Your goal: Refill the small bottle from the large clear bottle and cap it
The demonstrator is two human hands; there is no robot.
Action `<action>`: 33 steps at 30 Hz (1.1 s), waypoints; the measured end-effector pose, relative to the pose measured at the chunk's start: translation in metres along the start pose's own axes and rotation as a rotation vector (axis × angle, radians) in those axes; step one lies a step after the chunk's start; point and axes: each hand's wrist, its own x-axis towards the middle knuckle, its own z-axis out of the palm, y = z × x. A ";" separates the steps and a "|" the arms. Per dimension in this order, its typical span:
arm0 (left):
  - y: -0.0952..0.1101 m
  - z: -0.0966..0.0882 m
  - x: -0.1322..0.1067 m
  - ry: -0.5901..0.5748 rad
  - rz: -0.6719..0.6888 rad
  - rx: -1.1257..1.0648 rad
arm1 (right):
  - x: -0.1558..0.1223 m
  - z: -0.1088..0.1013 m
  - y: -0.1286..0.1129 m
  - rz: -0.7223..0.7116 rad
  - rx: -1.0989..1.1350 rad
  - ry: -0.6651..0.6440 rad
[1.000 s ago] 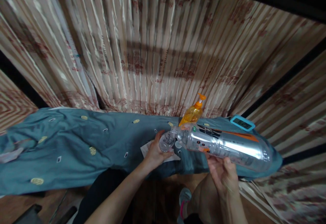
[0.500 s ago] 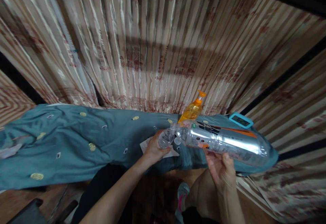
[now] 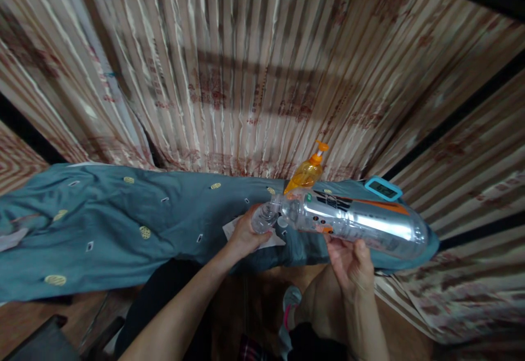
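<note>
While your left hand (image 3: 246, 235) curls its fingers (image 3: 262, 236) around a small clear bottle (image 3: 264, 220), your right hand (image 3: 348, 262) cups the big silver-labelled bottle (image 3: 356, 224) from below, fingers spread along its belly. It lies tilted, neck meeting the small one, above the worktop's teal cloth (image 3: 123, 224). It looks light, thin-walled and slick; hold it mid-body without squeezing. An orange pump bottle (image 3: 305, 174) stands just behind.

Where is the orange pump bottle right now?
The pump bottle stands on the blue cloth at the curtain, right of centre, just behind the big clear bottle and left of the blue clock.
</note>
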 end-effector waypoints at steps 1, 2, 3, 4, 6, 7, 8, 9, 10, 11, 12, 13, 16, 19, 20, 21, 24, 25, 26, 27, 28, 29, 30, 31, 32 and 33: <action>-0.001 0.000 0.000 -0.005 0.000 -0.005 | 0.000 -0.001 0.000 0.008 0.008 0.005; -0.002 0.000 0.000 -0.010 0.000 -0.013 | 0.000 -0.002 0.000 0.016 0.014 0.013; -0.002 0.000 0.000 -0.014 0.000 -0.020 | 0.000 -0.003 0.001 0.024 0.016 0.023; -0.001 0.000 0.000 -0.016 0.002 -0.025 | 0.000 -0.003 0.001 0.028 0.016 0.033; 0.001 0.000 0.000 -0.015 0.005 -0.027 | -0.001 -0.004 0.001 0.027 0.011 0.047; 0.003 0.000 0.000 -0.012 0.005 -0.027 | -0.001 -0.004 0.000 0.024 0.008 0.049; 0.004 -0.001 0.001 -0.011 0.003 -0.026 | -0.001 -0.003 0.000 0.021 0.003 0.047; 0.006 -0.001 0.001 -0.009 -0.002 -0.024 | -0.001 -0.003 0.000 0.020 -0.001 0.040; 0.007 -0.001 0.001 -0.004 -0.009 -0.023 | -0.002 -0.002 -0.001 0.021 -0.004 0.034; 0.008 -0.001 0.001 0.001 -0.017 -0.022 | -0.002 -0.002 -0.001 0.022 -0.004 0.029; 0.009 -0.001 0.001 0.004 -0.023 -0.025 | -0.002 -0.002 -0.001 0.025 -0.004 0.025; 0.009 -0.001 0.001 0.004 -0.027 -0.030 | -0.002 -0.002 -0.001 0.030 -0.003 0.020; 0.008 -0.001 0.000 0.001 -0.025 -0.049 | -0.001 -0.005 0.001 0.050 0.005 0.005; 0.006 0.000 0.000 0.003 -0.011 -0.049 | 0.001 -0.011 0.005 0.040 0.007 0.004; 0.005 0.000 0.000 0.000 -0.006 -0.047 | 0.001 -0.012 0.006 0.031 0.002 0.008; 0.005 0.000 0.001 -0.005 0.000 -0.045 | 0.001 -0.013 0.006 0.026 -0.003 0.011; 0.004 -0.001 0.001 -0.016 0.019 -0.035 | 0.001 -0.011 0.005 0.022 -0.010 0.014; 0.005 -0.001 0.001 -0.015 0.023 -0.032 | 0.001 -0.010 0.004 0.020 -0.008 0.012; 0.005 -0.001 0.001 -0.015 0.027 -0.030 | 0.001 -0.009 0.003 0.016 -0.005 0.011; 0.005 -0.001 0.001 -0.013 0.031 -0.031 | 0.000 -0.007 0.002 0.012 -0.003 0.011; 0.006 -0.001 0.001 -0.012 0.034 -0.035 | 0.000 -0.006 0.001 0.009 -0.003 0.012; 0.007 -0.001 0.001 -0.012 0.036 -0.040 | 0.000 -0.005 0.000 0.006 -0.004 0.014; 0.007 -0.001 0.002 -0.013 0.037 -0.044 | 0.000 -0.004 0.000 0.003 -0.006 0.015; 0.008 -0.001 0.002 -0.014 0.036 -0.048 | 0.000 -0.004 -0.001 0.001 -0.008 0.016; 0.008 -0.001 0.002 -0.017 0.034 -0.048 | 0.000 -0.004 -0.001 0.002 -0.007 0.016; 0.008 -0.001 0.002 -0.019 0.030 -0.044 | 0.000 -0.004 -0.001 0.007 0.000 0.019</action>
